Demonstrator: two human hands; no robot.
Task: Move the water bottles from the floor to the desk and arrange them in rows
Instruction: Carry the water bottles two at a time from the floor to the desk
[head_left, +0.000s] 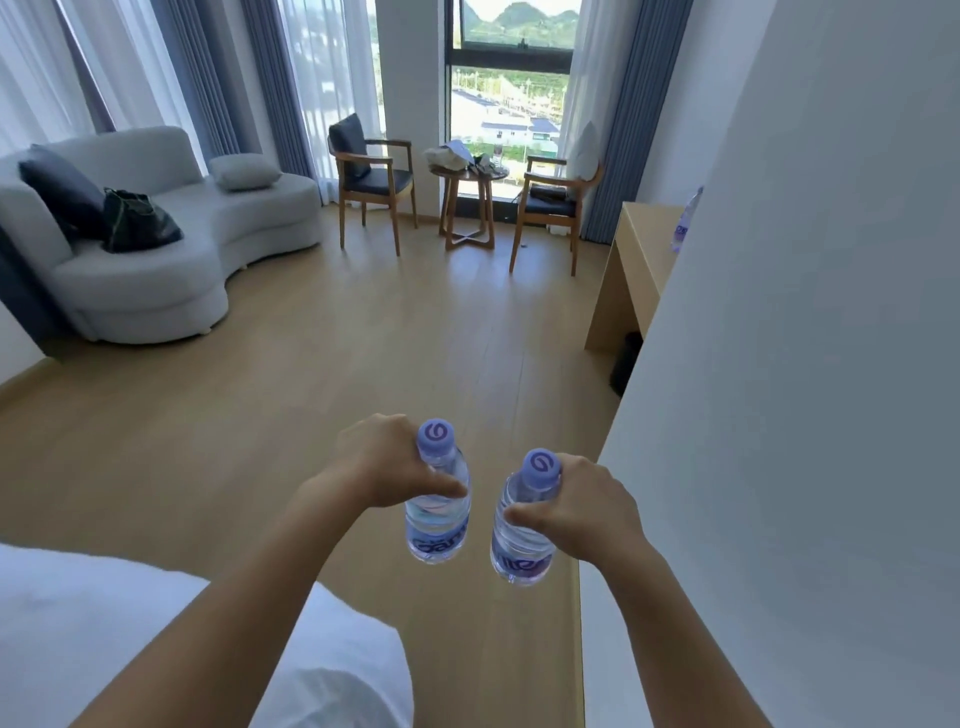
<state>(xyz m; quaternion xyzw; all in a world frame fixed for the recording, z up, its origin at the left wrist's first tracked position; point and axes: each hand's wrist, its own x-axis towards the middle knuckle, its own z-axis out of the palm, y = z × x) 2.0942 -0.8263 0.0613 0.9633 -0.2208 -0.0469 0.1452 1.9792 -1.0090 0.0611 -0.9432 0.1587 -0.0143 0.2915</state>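
Two bottles are in the air, one in each hand, carried upright with their lilac caps toward the person's head. The left hand (382, 460) has its fingers (441, 486) curled round the shoulder of the left bottle (439, 512), thumb laid across the front below the cap. The right hand (576, 506) holds the right bottle (522, 535) the same way, thumb across the clear plastic above the label. The two bottles hang just beside each other, apart, over bare wooden floor (311, 389).

This looks like the carrying step: both bottles are lifted clear of the floor and not yet set down. The worktop (641, 244) lies well ahead of the fingers and off to their right, half hidden behind the white wall (805, 364) that runs along the right hand's side. Another bottle (685, 223) shows at the wall's edge above the worktop, seemingly standing on it, though its base is hidden.

The next move, I'd judge, calls for walking forward past the wall corner and turning right. Then both bottles go down upright beside that one, in line with it. How many rows are already started cannot be told from here.
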